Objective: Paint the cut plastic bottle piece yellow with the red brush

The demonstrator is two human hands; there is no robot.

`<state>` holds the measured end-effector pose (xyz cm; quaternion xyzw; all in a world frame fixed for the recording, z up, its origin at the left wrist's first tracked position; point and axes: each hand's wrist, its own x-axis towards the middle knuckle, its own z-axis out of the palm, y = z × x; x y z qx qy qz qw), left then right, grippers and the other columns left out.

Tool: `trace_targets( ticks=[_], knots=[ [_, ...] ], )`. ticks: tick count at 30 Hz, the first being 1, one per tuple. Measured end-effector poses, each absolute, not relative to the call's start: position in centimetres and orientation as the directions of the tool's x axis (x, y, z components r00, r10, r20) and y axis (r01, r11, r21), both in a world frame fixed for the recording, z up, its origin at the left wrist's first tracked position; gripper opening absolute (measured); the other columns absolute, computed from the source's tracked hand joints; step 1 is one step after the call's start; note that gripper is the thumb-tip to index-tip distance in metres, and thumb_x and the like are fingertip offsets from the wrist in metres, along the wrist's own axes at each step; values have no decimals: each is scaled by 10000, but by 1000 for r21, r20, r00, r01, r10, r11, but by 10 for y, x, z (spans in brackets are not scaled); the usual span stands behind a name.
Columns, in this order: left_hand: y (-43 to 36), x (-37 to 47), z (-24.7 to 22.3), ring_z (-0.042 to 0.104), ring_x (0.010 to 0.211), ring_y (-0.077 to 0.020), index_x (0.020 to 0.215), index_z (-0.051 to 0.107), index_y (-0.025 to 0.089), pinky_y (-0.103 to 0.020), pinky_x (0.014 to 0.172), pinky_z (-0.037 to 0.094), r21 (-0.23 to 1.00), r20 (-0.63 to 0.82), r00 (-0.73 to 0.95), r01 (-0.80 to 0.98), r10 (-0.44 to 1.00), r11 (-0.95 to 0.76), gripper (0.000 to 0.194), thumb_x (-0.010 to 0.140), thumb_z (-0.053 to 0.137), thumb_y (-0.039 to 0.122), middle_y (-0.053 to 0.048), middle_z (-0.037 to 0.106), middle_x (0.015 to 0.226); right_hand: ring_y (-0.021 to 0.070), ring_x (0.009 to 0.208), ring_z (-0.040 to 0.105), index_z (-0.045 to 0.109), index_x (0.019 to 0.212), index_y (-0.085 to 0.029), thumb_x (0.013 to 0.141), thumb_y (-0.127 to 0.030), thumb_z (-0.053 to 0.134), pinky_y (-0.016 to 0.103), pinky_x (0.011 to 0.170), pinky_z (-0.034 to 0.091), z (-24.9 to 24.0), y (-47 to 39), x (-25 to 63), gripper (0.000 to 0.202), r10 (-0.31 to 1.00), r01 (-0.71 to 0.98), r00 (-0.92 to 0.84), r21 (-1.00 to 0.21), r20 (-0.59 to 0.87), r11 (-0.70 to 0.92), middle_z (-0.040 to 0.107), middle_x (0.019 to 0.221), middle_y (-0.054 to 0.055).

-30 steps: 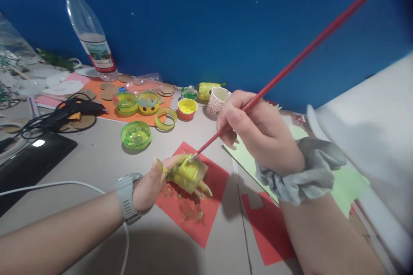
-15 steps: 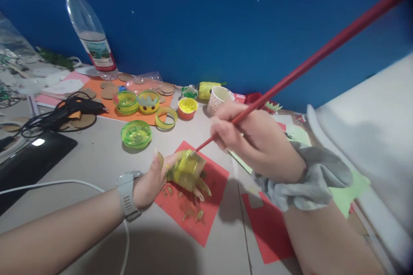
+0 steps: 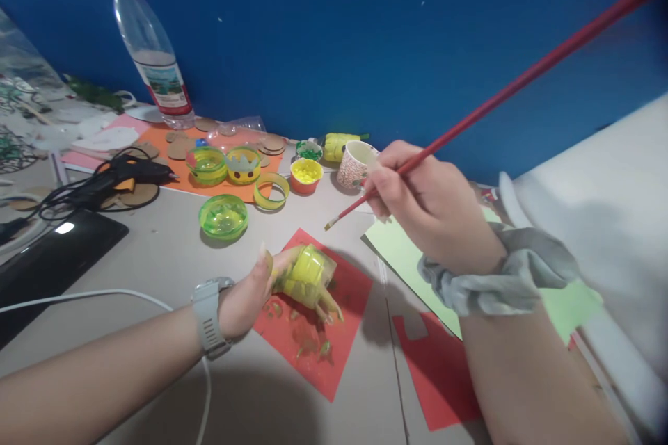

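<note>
A blue panel (image 3: 313, 28) rises behind a pale tabletop (image 3: 172, 229) crowded with craft things; a clear bottle (image 3: 165, 87) with a red cap stands at the back left. Two bare hands work in the middle. The right hand (image 3: 425, 198) pinches a long red paintbrush (image 3: 485, 110) near its bristle end, perhaps for fine control; its tip is off any surface, between the hands and the paint. The left hand (image 3: 248, 302) is spread, thumb raised, its fingers pushed through a short plastic tube (image 3: 307, 274), probably so the wall can be turned without touching wet paint; this tube sits over a red sheet (image 3: 347, 323), which seems to catch drips and is smeared below the fingers. The tube is glossy yellow, streaky, with one end left clear and fingertips poking out beyond it. Smaller still, a green-rimmed bowl (image 3: 223, 219) and a cup of yellow paint (image 3: 305, 188) stand behind the sheet, seemingly kept within the brush's reach.
</note>
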<state>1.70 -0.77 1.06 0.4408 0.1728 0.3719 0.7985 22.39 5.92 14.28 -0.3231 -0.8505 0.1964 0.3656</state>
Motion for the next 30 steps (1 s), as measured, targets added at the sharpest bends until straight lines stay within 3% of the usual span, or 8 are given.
trace_targets(
  ticks=[5, 11, 15, 21, 30],
  knots=[
    [-8, 17, 13, 725, 915, -337, 1094, 586, 126, -470, 815, 563, 866, 59, 686, -396, 726, 305, 903, 827, 155, 874, -207, 748, 987, 81, 488, 495, 553, 818, -223, 1055, -309, 467, 258, 499, 414, 148, 56, 229, 267, 749, 243, -478, -750, 459, 615, 528, 601, -53],
    [-5, 18, 17, 687, 884, -273, 1030, 630, 149, -406, 826, 543, 928, -6, 677, -270, 736, 257, 798, 914, 164, 786, -131, 708, 951, 68, 476, 478, 574, 803, -209, 1051, -276, 477, 242, 446, 390, 150, 47, 222, 275, 764, 130, -507, -841, 400, 526, 521, 607, -47],
    [-6, 18, 27, 667, 828, -255, 887, 638, 151, -402, 830, 538, 960, -24, 702, -182, 711, 213, 835, 882, 142, 822, -126, 707, 882, 61, 494, 485, 559, 785, -205, 1057, -326, 461, 231, 483, 414, 151, 47, 221, 314, 751, 143, -549, -844, 367, 517, 514, 606, -52],
    [-7, 17, 26, 723, 899, -299, 1158, 611, 110, -470, 879, 567, 935, -126, 738, -135, 663, 328, 982, 815, 104, 878, -187, 751, 962, 73, 559, 520, 529, 776, -206, 1062, -343, 436, 236, 577, 460, 148, 49, 218, 330, 716, 190, -608, -813, 342, 550, 528, 631, -48],
    [-9, 16, 23, 738, 869, -310, 1170, 605, 97, -465, 829, 590, 938, -59, 746, -186, 664, 292, 995, 809, 117, 885, -237, 752, 1012, 101, 572, 486, 484, 759, -217, 1061, -340, 421, 264, 578, 428, 138, 54, 213, 333, 680, 246, -645, -747, 350, 618, 501, 627, -39]
  ],
)
